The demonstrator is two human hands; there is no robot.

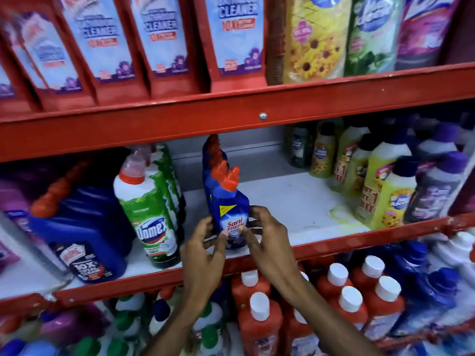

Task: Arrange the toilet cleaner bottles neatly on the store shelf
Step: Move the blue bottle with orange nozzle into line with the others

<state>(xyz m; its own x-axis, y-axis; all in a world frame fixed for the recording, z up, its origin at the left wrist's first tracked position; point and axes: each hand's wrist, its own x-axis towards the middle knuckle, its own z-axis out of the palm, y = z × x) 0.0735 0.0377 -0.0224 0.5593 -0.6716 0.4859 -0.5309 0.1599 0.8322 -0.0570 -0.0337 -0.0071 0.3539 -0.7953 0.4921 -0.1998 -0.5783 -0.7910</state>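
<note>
We are looking at a glossy blue plastic toilet cleaner bottle [229, 209] with an angled, ribbed orange-red cap and a white "Sani Fresh" shield label; it is standing upright near the front edge of the red-framed metal store shelf [334, 246], on its pale, smooth board. Our left hand [204, 249] is pressing against the bottle's left flank, and our right hand [267, 237] is meeting it from the right; the fingers [253, 214] of both are curling around the lower body, gripping it, thumbs lying across the label. Just behind it, more blue bottles of the same curved-neck shape [213, 160] are lining up in a row toward the grey back panel. To the left, a green-and-white "Domex" bottle [151, 219] with a red collar is standing close by, and beyond it a large, squarish dark-blue jug [84, 227]. To the right, past a bare stretch of shelf, yellow bottles with dark caps [388, 191] are clustering. Below, matte red bottles with white ribbed caps [259, 327] are filling the lower shelf.
</note>
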